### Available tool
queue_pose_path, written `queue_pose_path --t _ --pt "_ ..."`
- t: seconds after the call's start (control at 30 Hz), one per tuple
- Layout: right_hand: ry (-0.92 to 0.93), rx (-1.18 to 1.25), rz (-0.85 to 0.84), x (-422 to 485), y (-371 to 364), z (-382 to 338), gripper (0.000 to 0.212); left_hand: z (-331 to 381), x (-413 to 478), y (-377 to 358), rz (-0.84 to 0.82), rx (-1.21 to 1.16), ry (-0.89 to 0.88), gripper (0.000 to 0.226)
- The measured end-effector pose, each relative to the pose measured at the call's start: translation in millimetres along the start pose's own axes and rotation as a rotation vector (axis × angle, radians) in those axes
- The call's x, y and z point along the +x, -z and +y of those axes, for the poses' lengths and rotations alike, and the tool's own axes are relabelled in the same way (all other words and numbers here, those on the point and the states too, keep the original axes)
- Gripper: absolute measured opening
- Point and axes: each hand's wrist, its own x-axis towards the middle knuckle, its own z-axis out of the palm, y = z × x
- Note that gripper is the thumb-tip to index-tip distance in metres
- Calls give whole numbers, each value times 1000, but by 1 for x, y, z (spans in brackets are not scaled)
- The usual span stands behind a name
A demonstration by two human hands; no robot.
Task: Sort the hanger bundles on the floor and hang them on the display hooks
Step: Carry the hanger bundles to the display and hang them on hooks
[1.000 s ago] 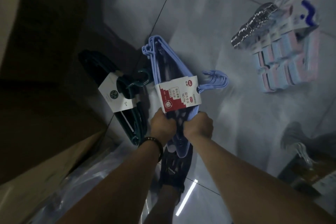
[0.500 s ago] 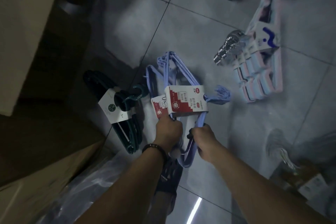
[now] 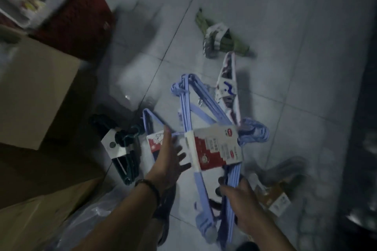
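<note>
Hangers in a blue bundle are held by the right hand, whose fingers curl round the bars at its near end. Its red and white label faces up. The left hand, with a dark wristband, is spread flat with straight fingers over the label of a second blue bundle lying on the floor. Motion blur makes it hard to tell whether the fingers touch it. Just left of that lies a dark green bundle with a white card. Beyond the held hangers a pink and white bundle lies on the tiles, and farther off an olive green bundle. A brown bundle sits by the right wrist. Cardboard boxes stand at the left.
</note>
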Motion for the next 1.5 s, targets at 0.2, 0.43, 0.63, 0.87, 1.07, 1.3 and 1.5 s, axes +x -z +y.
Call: queue_pose_path --t 0.2,0.43,0.63,0.87,1.07,1.3,1.5 --pt "-8 59 -7 -140 71 -36 24 52 -137 -124 -270 206 -192 110" --pt "290 83 74 -312 167 -66 17 102 -303 -255 -380 314 -473 111" --pt "316 91 140 -422 261 -80 82 109 -447 -385 -494 384 -601 35" --pt "655 575 342 -559 347 -88 84 97 -566 -529 -633 502 -698 41" --pt "860 271 1693 -648 389 -87 56 82 -622 -614 -848 653 -712 53" --pt "726 -219 1791 -747 430 -121 37 47 -682 -646 -1265 903 -827 43" --pt "408 -121 1886 -799 438 -90 14 4 -741 -650 -1567 930 -750 42"
